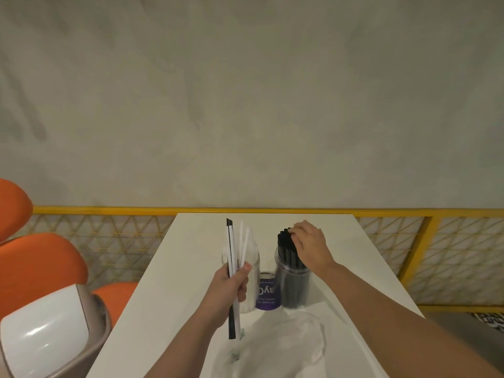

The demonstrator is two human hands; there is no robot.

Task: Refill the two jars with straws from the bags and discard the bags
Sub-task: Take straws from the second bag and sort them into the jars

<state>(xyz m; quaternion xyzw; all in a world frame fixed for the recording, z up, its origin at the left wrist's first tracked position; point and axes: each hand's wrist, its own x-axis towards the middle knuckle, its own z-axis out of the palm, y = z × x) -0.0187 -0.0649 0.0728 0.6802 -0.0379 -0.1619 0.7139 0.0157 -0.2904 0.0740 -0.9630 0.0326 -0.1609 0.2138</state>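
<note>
Two grips are over a white bench [169, 282]. The left grip [230, 287] is closed around a small bundle of straws [242, 246] held nearly upright. The bundle is a single black straw [231, 320] and a few white or clear ones. Their upper ends fan out above the thumb and their lower ends stick out below the palm.

Directly behind this grip stands the left jar [253, 271], clear, with white straws inside; the grip hides part of it. Just right of the left grip, a short purple-labelled container [266, 294] sits between the two jars, close against both.

The right jar [296, 287] stands on the far side of that container, packed with black straws [286, 246] that rise above its rim. The right grip [311, 245] sits on top of them, fingers bent down onto their upper ends. Whether it pinches any of them or only presses on them I cannot tell.

Nearer the person than both grips, under the left grip's lower straw ends, crumpled clear bags [286, 342] lie on the bench; how many is unclear.

Far left of the left grip, off the bench's edge, stands a bin [46, 331] with a white swing lid, with orange seats [38, 263] beyond it. Past both grips, a yellow rail [109, 210] with mesh below runs behind the bench's far edge under a grey wall [245, 105].
</note>
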